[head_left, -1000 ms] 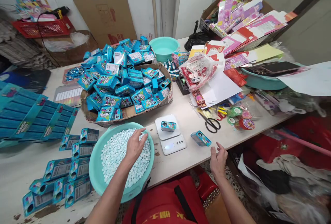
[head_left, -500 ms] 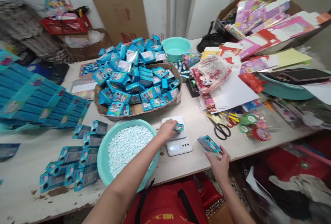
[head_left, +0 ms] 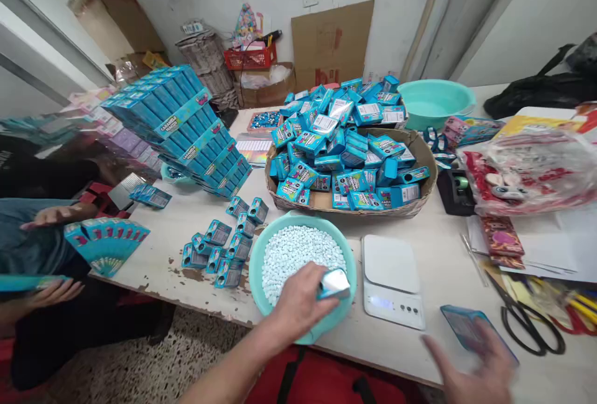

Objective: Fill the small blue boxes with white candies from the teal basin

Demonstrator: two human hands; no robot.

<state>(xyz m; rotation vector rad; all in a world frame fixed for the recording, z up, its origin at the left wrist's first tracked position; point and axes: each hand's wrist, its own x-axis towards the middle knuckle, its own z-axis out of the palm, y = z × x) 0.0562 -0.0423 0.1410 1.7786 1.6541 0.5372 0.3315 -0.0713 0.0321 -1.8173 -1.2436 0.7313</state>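
My left hand (head_left: 301, 298) is closed on a small blue box (head_left: 334, 284) above the right part of a turquoise basin (head_left: 347, 248) of pale candies (head_left: 298, 255). Right of the basin, a white scale (head_left: 392, 273) with a lit display has nothing on its plate. Blurred by motion, my right hand (head_left: 480, 367) has its fingers spread beside a blue box (head_left: 471, 323) on the table; its fingertips overlap the box, and contact is unclear. Several blue boxes (head_left: 240, 247) stand left of the basin.
A cardboard tray (head_left: 349, 205) heaped with blue boxes lies behind the basin. Black scissors (head_left: 532, 326) lie at the right. A tall stack of blue packs (head_left: 186, 130) leans at the left, near another person's hands (head_left: 56, 292). An adhesive tape dispenser (head_left: 454, 192) stands right of the tray.
The view has swung left. My left hand has moved from the scale to over the basin with a box. My right hand has opened, and the box it held is on the table.
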